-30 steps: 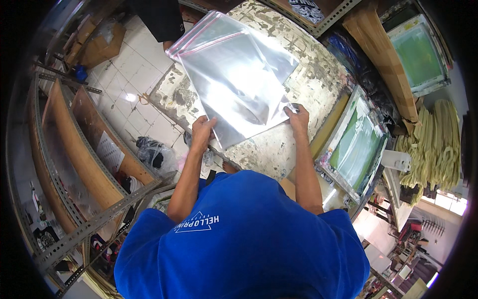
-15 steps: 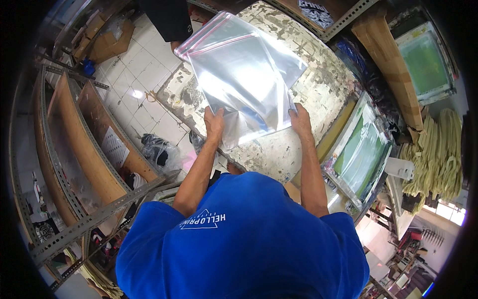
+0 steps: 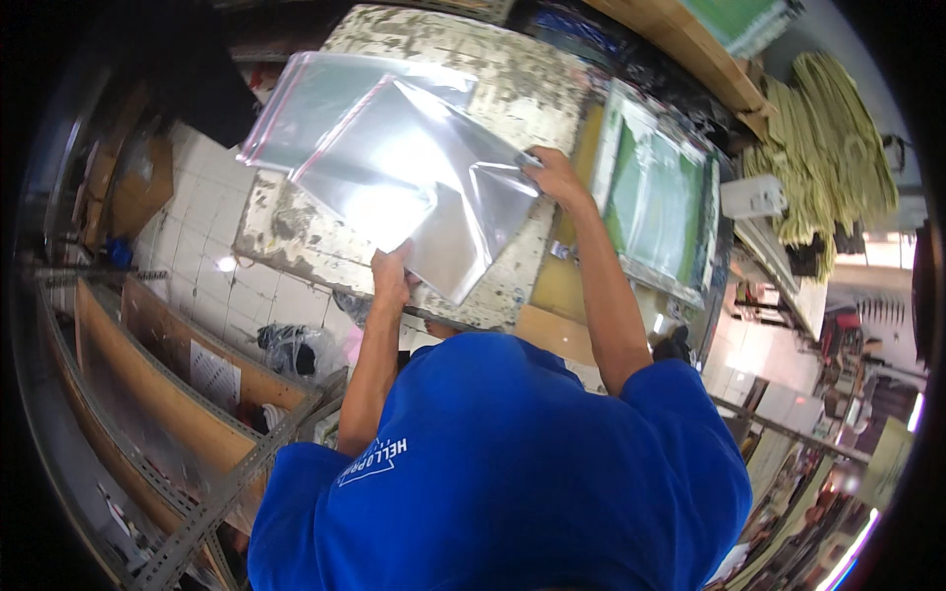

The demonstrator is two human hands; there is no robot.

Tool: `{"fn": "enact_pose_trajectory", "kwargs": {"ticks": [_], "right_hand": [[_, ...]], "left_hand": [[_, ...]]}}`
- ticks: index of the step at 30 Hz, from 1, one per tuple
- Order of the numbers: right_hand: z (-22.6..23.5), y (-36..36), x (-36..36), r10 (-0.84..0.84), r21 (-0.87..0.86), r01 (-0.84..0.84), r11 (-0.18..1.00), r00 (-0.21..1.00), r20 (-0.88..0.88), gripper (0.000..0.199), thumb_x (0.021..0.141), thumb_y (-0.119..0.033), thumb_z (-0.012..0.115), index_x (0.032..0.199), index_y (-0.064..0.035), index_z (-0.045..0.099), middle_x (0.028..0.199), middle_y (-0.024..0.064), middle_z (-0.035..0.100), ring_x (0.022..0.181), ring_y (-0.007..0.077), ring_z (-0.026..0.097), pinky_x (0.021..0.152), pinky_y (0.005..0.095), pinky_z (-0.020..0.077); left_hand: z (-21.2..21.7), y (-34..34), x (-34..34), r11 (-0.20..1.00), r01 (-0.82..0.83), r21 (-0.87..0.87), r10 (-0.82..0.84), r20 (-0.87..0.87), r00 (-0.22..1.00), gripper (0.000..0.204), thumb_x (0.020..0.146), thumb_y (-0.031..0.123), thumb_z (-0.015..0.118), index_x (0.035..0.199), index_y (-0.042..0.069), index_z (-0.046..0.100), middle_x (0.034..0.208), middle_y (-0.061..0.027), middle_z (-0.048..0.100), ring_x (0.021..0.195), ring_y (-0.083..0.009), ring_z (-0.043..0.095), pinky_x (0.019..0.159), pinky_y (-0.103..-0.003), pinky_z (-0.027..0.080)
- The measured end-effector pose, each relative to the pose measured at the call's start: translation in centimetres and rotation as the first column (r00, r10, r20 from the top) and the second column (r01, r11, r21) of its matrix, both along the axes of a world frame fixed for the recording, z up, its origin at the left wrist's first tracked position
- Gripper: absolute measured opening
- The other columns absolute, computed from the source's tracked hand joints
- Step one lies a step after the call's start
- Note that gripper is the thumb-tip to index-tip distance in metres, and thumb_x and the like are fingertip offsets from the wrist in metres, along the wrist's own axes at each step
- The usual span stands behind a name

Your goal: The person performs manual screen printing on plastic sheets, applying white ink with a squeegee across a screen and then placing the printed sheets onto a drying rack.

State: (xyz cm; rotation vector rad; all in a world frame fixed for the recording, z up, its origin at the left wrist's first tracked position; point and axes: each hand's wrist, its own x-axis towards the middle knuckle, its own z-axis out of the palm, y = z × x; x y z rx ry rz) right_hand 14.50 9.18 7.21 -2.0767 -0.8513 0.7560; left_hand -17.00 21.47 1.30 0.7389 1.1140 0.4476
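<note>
A clear plastic bag [image 3: 394,163] with a pink-striped sealing edge lies tilted between my two hands. My left hand [image 3: 391,275] pinches its near left edge, over the table's front edge. Farther right, my right hand [image 3: 555,175] grips the opposite side, where the film is creased. Beneath it, more clear plastic bags [image 3: 315,98] with similar pink strips rest on the worn, paint-flaked table [image 3: 281,227]. Bright glare covers part of the held bag.
Green screen-printing frames [image 3: 660,202] lean at the table's right. Pale yellow-green strips or cloths [image 3: 823,148] hang beyond. On the left stand wooden shelves [image 3: 158,364] with metal angle rails. A plastic-wrapped dark bundle [image 3: 296,350] lies on the tiled floor. A person in dark clothing [image 3: 202,74] stands at far left.
My view has swung, so the scene appears turned. The held bag has shifted and tilted, with my right hand now farther forward than my left. Both hands keep their hold.
</note>
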Motion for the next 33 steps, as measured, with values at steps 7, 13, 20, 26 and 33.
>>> {"fn": "enact_pose_trajectory", "kwargs": {"ticks": [7, 13, 20, 26, 33], "right_hand": [[3.6, -3.4, 2.0, 0.107, -0.123, -0.050, 0.991, 0.847, 0.520, 0.051, 0.089, -0.027, 0.071, 0.132, -0.0023, 0.059, 0.121, 0.0246, 0.067, 0.114, 0.0384, 0.062, 0.094, 0.0443, 0.0493], [5.0, -19.4, -1.6, -0.014, 0.029, -0.004, 1.000, 0.806, 0.592, 0.068, 0.083, -0.027, 0.076, 0.141, -0.0031, 0.051, 0.129, 0.0241, 0.059, 0.121, 0.0443, 0.053, 0.102, 0.0503, 0.0426], [-0.9, -34.9, -4.0, -0.068, -0.114, 0.311, 0.944, 0.520, 0.852, 0.070, 0.072, -0.015, 0.076, 0.138, -0.0125, 0.057, 0.132, 0.0134, 0.058, 0.122, 0.0365, 0.051, 0.103, 0.0553, 0.0340], [-1.4, -37.9, -0.6, -0.149, 0.099, 0.136, 0.986, 0.431, 0.890, 0.054, 0.069, -0.007, 0.069, 0.123, -0.0113, 0.069, 0.123, 0.0079, 0.065, 0.114, 0.0309, 0.057, 0.097, 0.0517, 0.0372], [9.2, -37.2, 4.6, -0.253, 0.262, 0.015, 0.965, 0.312, 0.916, 0.050, 0.072, -0.005, 0.066, 0.122, -0.0076, 0.067, 0.119, 0.0066, 0.067, 0.110, 0.0281, 0.059, 0.094, 0.0483, 0.0376]], "left_hand": [[-0.7, -4.3, 2.7, 0.983, -0.170, -0.065, 0.177, 0.122, 0.977, 0.027, 0.093, 0.002, 0.065, 0.119, 0.003, 0.057, 0.094, -0.0076, 0.066, 0.068, -0.0185, 0.067, 0.041, -0.029, 0.049], [-3.5, -6.8, 3.3, 0.976, -0.144, 0.164, 0.156, -0.063, 0.986, 0.026, 0.093, -0.001, 0.063, 0.118, 0.007, 0.060, 0.099, -0.0055, 0.067, 0.082, -0.0189, 0.068, 0.056, -0.030, 0.056], [-3.6, -8.7, 4.2, 0.968, -0.243, 0.059, 0.242, 0.016, 0.970, 0.026, 0.094, -0.003, 0.063, 0.118, 0.007, 0.061, 0.099, -0.0049, 0.066, 0.079, -0.0173, 0.067, 0.051, -0.028, 0.050], [-3.9, -10.5, 6.4, 0.952, -0.286, 0.109, 0.276, 0.097, 0.956, 0.026, 0.095, -0.002, 0.063, 0.119, 0.008, 0.061, 0.101, -0.0055, 0.066, 0.080, -0.0178, 0.068, 0.053, -0.030, 0.054], [-2.1, -16.7, 14.1, 0.945, -0.315, 0.086, 0.302, 0.134, 0.944, 0.029, 0.092, -0.002, 0.063, 0.119, 0.008, 0.061, 0.099, -0.0056, 0.066, 0.083, -0.0202, 0.069, 0.060, -0.033, 0.060]]}}
